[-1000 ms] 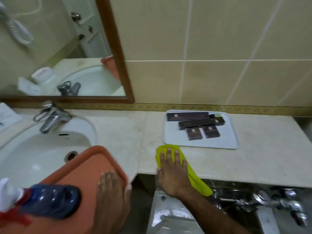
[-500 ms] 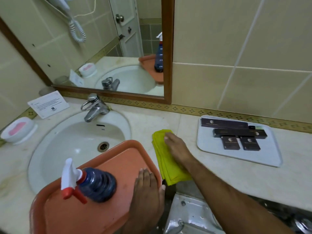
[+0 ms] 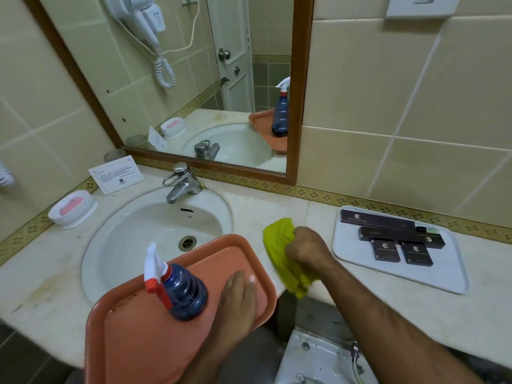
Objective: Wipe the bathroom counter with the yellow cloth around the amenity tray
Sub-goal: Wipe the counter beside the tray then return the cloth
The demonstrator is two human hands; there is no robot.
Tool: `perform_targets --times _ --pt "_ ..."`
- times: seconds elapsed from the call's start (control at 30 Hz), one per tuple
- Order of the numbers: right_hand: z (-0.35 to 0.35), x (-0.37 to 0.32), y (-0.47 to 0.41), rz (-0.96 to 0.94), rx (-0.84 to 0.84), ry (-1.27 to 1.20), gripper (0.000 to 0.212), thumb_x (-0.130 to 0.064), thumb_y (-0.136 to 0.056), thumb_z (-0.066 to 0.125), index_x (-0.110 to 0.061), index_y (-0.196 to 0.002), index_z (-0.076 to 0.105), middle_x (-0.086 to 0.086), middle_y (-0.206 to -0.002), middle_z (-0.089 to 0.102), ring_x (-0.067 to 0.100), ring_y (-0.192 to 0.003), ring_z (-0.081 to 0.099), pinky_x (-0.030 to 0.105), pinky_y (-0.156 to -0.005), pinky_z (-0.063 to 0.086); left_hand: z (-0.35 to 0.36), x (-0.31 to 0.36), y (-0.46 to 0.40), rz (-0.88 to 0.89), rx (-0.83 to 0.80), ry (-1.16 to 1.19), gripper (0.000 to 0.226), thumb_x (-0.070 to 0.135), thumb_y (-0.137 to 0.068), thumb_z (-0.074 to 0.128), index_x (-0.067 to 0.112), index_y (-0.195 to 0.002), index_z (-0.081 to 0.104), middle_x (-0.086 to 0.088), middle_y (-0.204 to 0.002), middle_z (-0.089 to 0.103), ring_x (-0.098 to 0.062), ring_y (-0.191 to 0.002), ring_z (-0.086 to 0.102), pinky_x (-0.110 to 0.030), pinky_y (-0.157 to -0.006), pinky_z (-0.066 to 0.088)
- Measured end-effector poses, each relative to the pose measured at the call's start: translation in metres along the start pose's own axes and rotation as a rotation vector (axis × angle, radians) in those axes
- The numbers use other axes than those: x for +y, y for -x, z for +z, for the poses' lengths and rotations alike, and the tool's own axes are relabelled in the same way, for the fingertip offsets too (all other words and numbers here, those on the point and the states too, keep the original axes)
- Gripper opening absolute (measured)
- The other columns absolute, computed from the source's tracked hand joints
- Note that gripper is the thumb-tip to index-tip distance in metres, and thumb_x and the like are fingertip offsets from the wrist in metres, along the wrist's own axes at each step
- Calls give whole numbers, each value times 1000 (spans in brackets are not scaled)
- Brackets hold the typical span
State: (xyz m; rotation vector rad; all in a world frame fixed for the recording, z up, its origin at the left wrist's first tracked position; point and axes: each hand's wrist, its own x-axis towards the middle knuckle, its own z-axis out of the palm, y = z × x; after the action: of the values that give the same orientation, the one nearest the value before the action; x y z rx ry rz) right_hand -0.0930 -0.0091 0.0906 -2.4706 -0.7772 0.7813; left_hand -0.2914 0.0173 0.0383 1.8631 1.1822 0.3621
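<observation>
The yellow cloth lies bunched on the marble counter between the sink and the white amenity tray. My right hand is closed in a fist on the cloth's middle, left of the amenity tray and apart from it. Several dark boxes sit on that tray. My left hand rests flat, palm down, on the right part of an orange tray that overhangs the sink and counter edge.
A blue spray bottle stands on the orange tray. The white sink with a chrome tap is at left, with a soap dish and a card behind. A mirror hangs above.
My right hand went from flat on the cloth to a fist gripping it, bunching the cloth. The view has swung left and up, showing more of the sink and mirror.
</observation>
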Motion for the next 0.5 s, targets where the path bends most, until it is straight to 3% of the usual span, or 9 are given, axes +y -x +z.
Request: perform_targets --times 0.07,0.13,0.23,0.3,0.37,0.43,0.5 --pt "-12 -27 12 -112 -44 13 20 -17 -72 60 -12 -91 62 9 -91 64 30 -87 63 31 -68 50 -10 14 -10 -181 23 342 54 45 -99 31 9 -137 46 -12 -138 54 -22 -121 52 -29 -105 33" --pt "-21 -49 26 -230 -48 -57 9 -16 -74 65 -12 -81 61 9 -82 63 28 -79 62 29 -63 46 -17 28 -26 -347 -65 708 65 52 -98 23 4 -136 46 -19 -125 61 -28 -108 62 -38 -93 48" --pt "-18 -59 42 -290 -147 -371 15 -15 -72 75 -10 -83 68 12 -86 72 28 -81 69 40 -72 58 -36 40 -50 -471 -210 1181 75 64 -93 21 6 -124 58 -23 -114 68 -38 -103 66 -47 -83 52" --pt "-3 -48 46 -211 -220 -480 26 -18 -67 80 -12 -90 71 10 -90 74 27 -83 70 45 -78 59 -48 39 -63 -483 -189 1338 72 62 -91 30 5 -119 63 -27 -115 67 -42 -108 63 -54 -93 48" --pt "21 -32 46 -121 -193 -353 38 -24 -64 84 -12 -97 70 9 -95 72 27 -88 68 38 -78 57 -53 37 -73 -468 -77 1197 53 46 -91 47 3 -120 62 -27 -121 63 -42 -114 59 -58 -102 43" --pt "48 -17 47 -74 -102 -189 38 -25 -64 82 -10 -96 68 11 -93 68 28 -90 65 32 -73 53 -52 31 -78 -453 125 738 29 22 -86 60 3 -106 65 -28 -114 66 -37 -100 64 -55 -93 51" --pt "69 -10 54 -87 -66 -118 32 -18 -66 74 -9 -95 66 12 -95 67 30 -93 63 32 -73 51 -46 30 -76 -445 222 318 25 11 -81 59 3 -103 65 -24 -112 68 -35 -94 65 -40 -81 54"
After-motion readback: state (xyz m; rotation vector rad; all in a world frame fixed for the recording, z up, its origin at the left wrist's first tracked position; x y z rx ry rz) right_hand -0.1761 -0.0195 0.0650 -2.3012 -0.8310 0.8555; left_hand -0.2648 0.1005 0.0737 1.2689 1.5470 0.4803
